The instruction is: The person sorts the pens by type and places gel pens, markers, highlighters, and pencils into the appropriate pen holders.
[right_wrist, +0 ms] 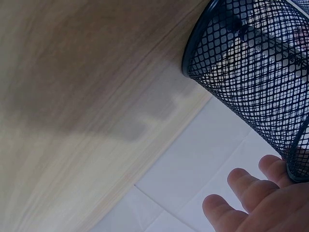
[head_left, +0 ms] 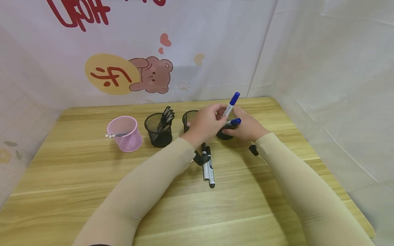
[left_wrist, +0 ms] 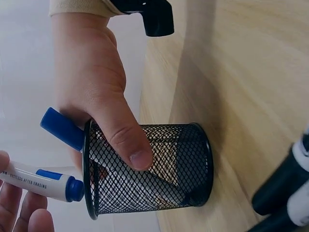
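Observation:
My left hand (head_left: pixel 203 124) pinches a white marker with a blue cap (head_left: pixel 229 108), tilted, its lower end by the rim of a black mesh pen cup (left_wrist: pixel 149 166). In the left wrist view, that marker's blue lower end (left_wrist: pixel 74 190) is just outside the rim. My right hand (head_left: pixel 247 127) grips the cup from the right, with its thumb (left_wrist: pixel 128 135) pressed on the mesh. Several of its fingers (right_wrist: pixel 248 188) show beside the cup in the right wrist view. Another blue-capped marker (left_wrist: pixel 63 129) leans inside the cup, its cap sticking out over the rim.
Two black-capped markers (head_left: pixel 210 169) lie on the wooden table (head_left: pixel 246 212). Leftward stand a black mesh cup of black pens (head_left: pixel 161 136) and a pink cup (head_left: pixel 130 141) with white-tipped sticks. Another mesh cup (head_left: pixel 187 118) is partly hidden behind my left hand. A wall rises behind.

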